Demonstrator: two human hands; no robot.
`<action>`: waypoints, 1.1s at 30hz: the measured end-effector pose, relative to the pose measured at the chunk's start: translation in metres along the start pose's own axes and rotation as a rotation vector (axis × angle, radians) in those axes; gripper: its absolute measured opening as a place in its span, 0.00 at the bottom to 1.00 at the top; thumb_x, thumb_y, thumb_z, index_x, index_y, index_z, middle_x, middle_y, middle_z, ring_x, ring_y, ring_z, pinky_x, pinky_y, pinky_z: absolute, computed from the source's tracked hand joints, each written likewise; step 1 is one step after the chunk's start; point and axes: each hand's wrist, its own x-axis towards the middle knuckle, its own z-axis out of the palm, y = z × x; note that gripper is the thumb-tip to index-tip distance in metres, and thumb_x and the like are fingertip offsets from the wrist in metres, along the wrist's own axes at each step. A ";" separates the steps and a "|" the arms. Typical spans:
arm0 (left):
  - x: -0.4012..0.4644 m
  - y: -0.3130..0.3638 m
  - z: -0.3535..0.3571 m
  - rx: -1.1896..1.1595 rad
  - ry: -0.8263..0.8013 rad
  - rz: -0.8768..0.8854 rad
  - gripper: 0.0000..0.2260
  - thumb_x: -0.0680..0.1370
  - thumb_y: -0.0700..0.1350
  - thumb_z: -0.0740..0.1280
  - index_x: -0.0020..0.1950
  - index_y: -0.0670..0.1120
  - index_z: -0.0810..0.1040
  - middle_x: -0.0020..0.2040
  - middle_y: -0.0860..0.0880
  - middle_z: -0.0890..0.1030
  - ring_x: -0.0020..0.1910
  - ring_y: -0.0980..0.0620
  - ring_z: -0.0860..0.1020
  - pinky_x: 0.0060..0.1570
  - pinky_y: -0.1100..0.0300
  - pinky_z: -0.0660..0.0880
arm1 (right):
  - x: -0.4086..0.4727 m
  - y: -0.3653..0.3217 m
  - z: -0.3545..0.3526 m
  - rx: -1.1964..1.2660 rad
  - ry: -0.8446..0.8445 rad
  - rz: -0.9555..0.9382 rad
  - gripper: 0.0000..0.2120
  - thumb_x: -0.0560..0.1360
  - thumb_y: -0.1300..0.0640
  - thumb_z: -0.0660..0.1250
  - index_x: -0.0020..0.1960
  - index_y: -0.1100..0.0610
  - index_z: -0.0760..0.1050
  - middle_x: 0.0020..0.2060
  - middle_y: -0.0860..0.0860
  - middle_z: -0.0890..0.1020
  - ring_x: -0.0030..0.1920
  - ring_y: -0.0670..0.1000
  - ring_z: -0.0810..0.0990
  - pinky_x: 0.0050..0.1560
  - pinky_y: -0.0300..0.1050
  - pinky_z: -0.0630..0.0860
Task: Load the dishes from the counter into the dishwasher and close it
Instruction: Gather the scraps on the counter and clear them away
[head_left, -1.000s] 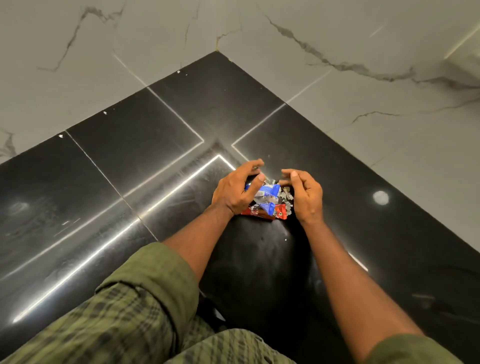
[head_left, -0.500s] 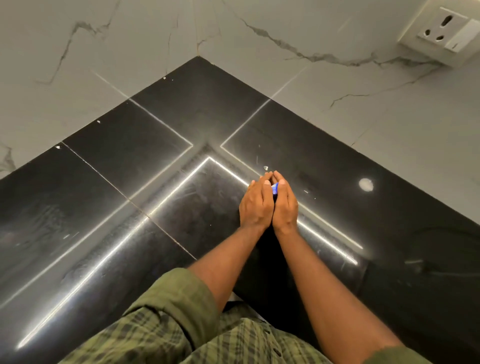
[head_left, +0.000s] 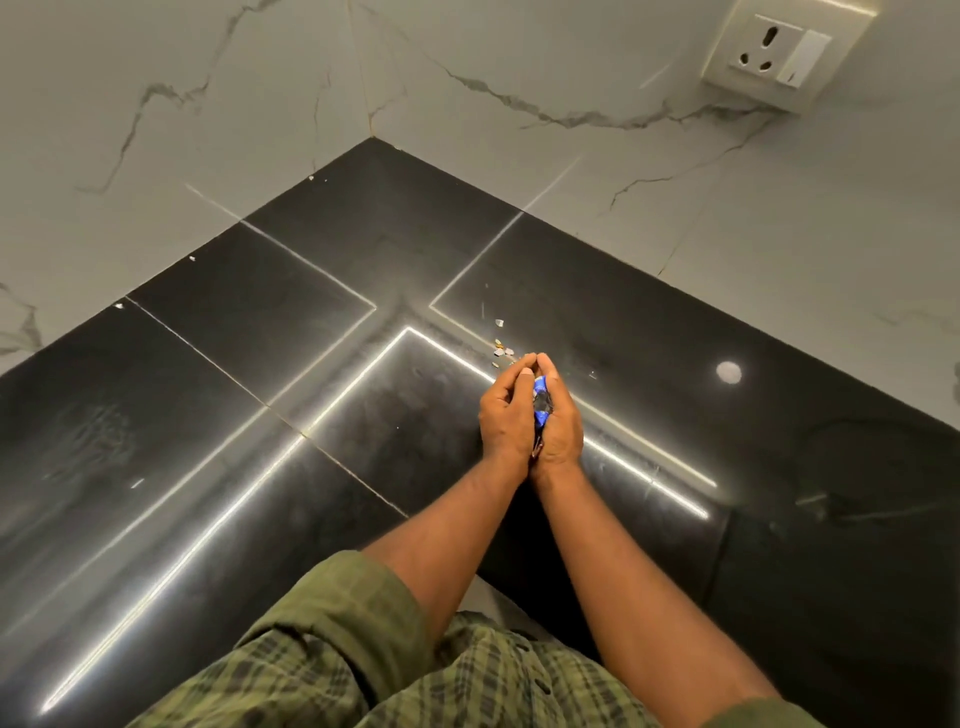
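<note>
A: Where are the hands?

B: The left hand (head_left: 506, 415) and right hand (head_left: 558, 421) are cupped together over the black surface (head_left: 260, 415), clamped on crumpled wrappers (head_left: 540, 397), blue showing in the gap between them.

A: Anything else there?

B: A few small scraps (head_left: 501, 349), possibly foil, lie on the surface just beyond the fingertips. A socket (head_left: 779, 49) sits on the marble wall (head_left: 571, 78).
</note>
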 end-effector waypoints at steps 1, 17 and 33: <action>-0.006 0.000 0.003 -0.008 0.016 -0.001 0.11 0.83 0.44 0.67 0.61 0.53 0.86 0.55 0.54 0.88 0.56 0.53 0.86 0.63 0.48 0.81 | -0.005 -0.004 -0.003 -0.009 0.009 0.009 0.14 0.81 0.58 0.71 0.64 0.63 0.83 0.60 0.59 0.86 0.63 0.56 0.84 0.66 0.48 0.79; -0.111 0.004 0.050 -0.081 0.065 0.172 0.11 0.83 0.43 0.68 0.62 0.49 0.86 0.55 0.54 0.87 0.55 0.55 0.86 0.55 0.60 0.83 | -0.066 -0.062 -0.063 0.000 -0.174 -0.043 0.16 0.81 0.55 0.71 0.66 0.59 0.83 0.62 0.55 0.85 0.62 0.53 0.85 0.54 0.41 0.82; -0.203 0.021 -0.054 -0.171 0.408 0.335 0.10 0.84 0.44 0.66 0.62 0.46 0.85 0.58 0.49 0.87 0.59 0.50 0.85 0.65 0.44 0.79 | -0.178 0.012 -0.052 -0.150 -0.497 0.224 0.18 0.83 0.55 0.65 0.70 0.61 0.79 0.66 0.59 0.82 0.67 0.56 0.81 0.70 0.52 0.76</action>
